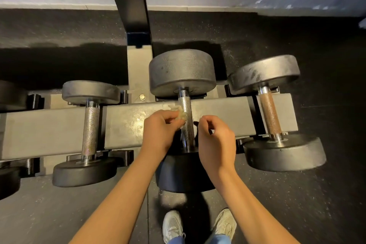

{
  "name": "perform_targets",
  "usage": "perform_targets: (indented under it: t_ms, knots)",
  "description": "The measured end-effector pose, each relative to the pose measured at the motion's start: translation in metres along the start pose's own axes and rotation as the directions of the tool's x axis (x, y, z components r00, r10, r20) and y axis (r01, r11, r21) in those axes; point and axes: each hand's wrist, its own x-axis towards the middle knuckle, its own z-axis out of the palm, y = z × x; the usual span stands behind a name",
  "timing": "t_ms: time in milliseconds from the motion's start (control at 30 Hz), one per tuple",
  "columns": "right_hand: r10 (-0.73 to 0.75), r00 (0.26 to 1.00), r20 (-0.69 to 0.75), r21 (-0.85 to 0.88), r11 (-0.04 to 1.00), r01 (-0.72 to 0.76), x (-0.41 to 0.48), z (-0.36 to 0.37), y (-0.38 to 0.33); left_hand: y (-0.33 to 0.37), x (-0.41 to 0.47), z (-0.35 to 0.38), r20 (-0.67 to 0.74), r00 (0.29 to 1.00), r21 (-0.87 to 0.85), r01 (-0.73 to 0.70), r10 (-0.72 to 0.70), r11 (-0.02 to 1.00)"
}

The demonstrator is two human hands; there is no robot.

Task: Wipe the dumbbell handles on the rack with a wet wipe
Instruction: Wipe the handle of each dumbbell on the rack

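At the left of the frame, a silver-handled dumbbell point(90, 128) lies across the rack beam point(49, 130), with a broad stretch of bare beam to its right. At centre, the left hand point(158, 128) pinches a crumpled wet wipe point(179, 113) against the left side of the middle dumbbell handle point(186, 117). Just right of that handle, apart from it, the right hand point(215, 134) hovers with its fingers curled in and nothing visible in them. It fills the gap before the brown-handled dumbbell point(270, 114), which sits by the beam's right end.
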Motion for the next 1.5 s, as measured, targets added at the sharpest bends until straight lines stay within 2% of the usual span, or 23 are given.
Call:
perform_targets:
  t_ms: [67,233,333,433,667,733,800,933,1067,1200,1300,1367,1500]
  knots:
    - [0.032,0.999,0.0,0.018,0.999,-0.032,0.0,-0.001,-0.001,0.003,0.01,0.001,0.012,1.0,-0.028,0.014,-0.014,1.0]
    - [0.076,0.997,-0.004,0.071,0.995,-0.075,0.0,0.0,0.0,0.018,0.026,0.006,-0.058,0.998,-0.003,-0.014,0.013,1.0]
    - [0.049,0.999,-0.004,0.08,0.996,-0.049,-0.001,0.0,0.003,0.01,0.007,0.004,0.024,0.999,0.093,-0.027,0.025,0.995]
    - [0.02,1.0,-0.004,0.074,0.997,-0.019,-0.002,-0.001,0.004,0.008,-0.009,0.002,0.104,0.995,0.106,-0.024,0.013,0.994]
    - [-0.062,0.997,-0.052,0.009,0.998,0.062,-0.001,0.004,0.009,0.029,0.022,0.01,-0.107,0.99,0.128,-0.073,0.087,0.989]
    - [-0.146,0.985,-0.092,-0.035,0.989,0.143,-0.003,0.006,0.012,0.024,0.018,0.013,-0.108,0.99,0.182,-0.073,0.094,0.981]
    - [-0.203,0.972,-0.118,-0.052,0.979,0.198,-0.004,0.006,0.012,0.018,0.007,0.011,-0.066,0.997,0.178,-0.017,0.029,0.984]
    - [-0.206,0.976,-0.07,-0.056,0.978,0.203,-0.004,0.005,0.009,0.014,-0.008,0.003,0.027,0.999,0.134,0.034,-0.038,0.99]
    - [-0.211,0.976,0.045,0.009,0.977,0.211,-0.005,-0.001,0.001,0.014,0.008,0.006,-0.061,0.994,0.01,0.091,-0.09,0.996]
    - [-0.16,0.971,0.176,0.045,0.987,0.155,-0.005,-0.01,-0.007,0.008,0.007,0.012,-0.07,0.996,0.116,0.068,-0.06,0.991]
    - [-0.201,0.964,0.175,0.04,0.98,0.197,-0.004,-0.008,-0.004,0.003,-0.009,0.007,0.037,0.997,0.223,0.059,-0.069,0.973]
    - [-0.247,0.958,0.146,0.016,0.969,0.248,-0.005,-0.004,-0.001,-0.001,-0.016,0.001,0.08,0.993,0.211,0.071,-0.09,0.975]
    - [-0.302,0.942,0.144,-0.091,0.944,0.317,-0.003,0.0,0.003,-0.004,-0.02,-0.026,-0.043,0.998,0.091,0.049,-0.046,0.995]
